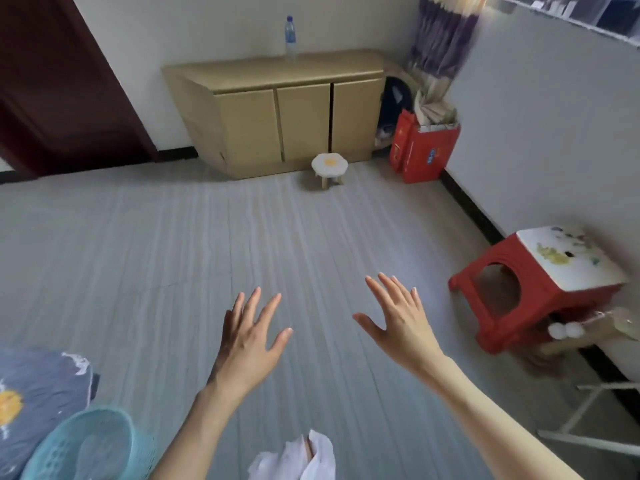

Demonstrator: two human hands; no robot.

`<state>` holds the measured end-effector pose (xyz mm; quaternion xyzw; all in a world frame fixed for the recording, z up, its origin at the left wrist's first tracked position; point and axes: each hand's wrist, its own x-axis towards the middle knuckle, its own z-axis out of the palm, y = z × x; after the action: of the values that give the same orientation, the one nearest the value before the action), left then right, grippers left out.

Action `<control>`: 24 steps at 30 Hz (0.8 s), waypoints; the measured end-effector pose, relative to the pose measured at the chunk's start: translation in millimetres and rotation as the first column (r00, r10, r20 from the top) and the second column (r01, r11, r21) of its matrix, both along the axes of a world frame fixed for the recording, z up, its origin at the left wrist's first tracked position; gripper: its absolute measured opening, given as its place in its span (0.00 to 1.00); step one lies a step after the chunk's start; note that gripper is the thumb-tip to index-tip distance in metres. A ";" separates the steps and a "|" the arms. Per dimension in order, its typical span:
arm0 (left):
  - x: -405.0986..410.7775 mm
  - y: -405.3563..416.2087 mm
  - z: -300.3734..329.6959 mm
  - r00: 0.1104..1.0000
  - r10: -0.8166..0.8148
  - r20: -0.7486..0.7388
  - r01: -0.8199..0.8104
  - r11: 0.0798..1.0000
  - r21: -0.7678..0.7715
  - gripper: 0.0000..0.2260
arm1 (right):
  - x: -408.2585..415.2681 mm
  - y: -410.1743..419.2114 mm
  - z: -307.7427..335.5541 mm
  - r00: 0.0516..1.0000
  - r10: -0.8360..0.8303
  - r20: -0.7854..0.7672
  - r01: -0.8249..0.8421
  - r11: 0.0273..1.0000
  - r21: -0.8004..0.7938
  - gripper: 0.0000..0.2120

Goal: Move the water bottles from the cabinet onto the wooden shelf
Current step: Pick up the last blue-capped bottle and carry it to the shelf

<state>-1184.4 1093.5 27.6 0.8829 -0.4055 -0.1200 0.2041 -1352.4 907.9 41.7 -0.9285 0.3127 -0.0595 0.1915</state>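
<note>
While both palms face the floor, I see my left hand (247, 336) and right hand (398, 320) spread flat, holding nothing; far beyond the fingertips one water bottle (290, 38) stands upright on the three-door cabinet (277, 109); its blue label is unreadable; two stools, one red stool (530, 289) right of my right hand.

One wide-angle view from the person's head, looking forward and down across a grey floor (173, 237). Both bare hands reach into the lower middle of the frame, left hand (247, 344) and right hand (398, 323), close to the lens. A tan cabinet (287, 126) stands far off against the back wall, near the top. Edges bend from lens distortion.
</note>
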 end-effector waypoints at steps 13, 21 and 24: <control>246.0 -198.4 -13.2 0.994 0.106 0.015 -0.106 0.993 -0.047 0.27 | 259.8 -221.9 -5.9 0.996 0.086 -0.023 -0.087 0.995 -0.055 0.33; 378.1 -333.1 -8.3 0.999 0.034 -0.007 -0.034 0.999 -0.029 0.26 | 380.5 -346.8 -11.6 0.999 0.013 -0.036 -0.014 0.999 -0.031 0.33; 423.0 -379.5 -16.0 0.999 0.049 -0.022 -0.049 0.999 -0.020 0.27 | 428.4 -398.3 -19.2 0.998 0.028 -0.059 -0.030 0.999 -0.032 0.34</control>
<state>-761.4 714.0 11.6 0.8891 -0.3828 -0.1203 0.2201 -923.9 509.5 22.6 -0.9373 0.3035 -0.0347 0.1680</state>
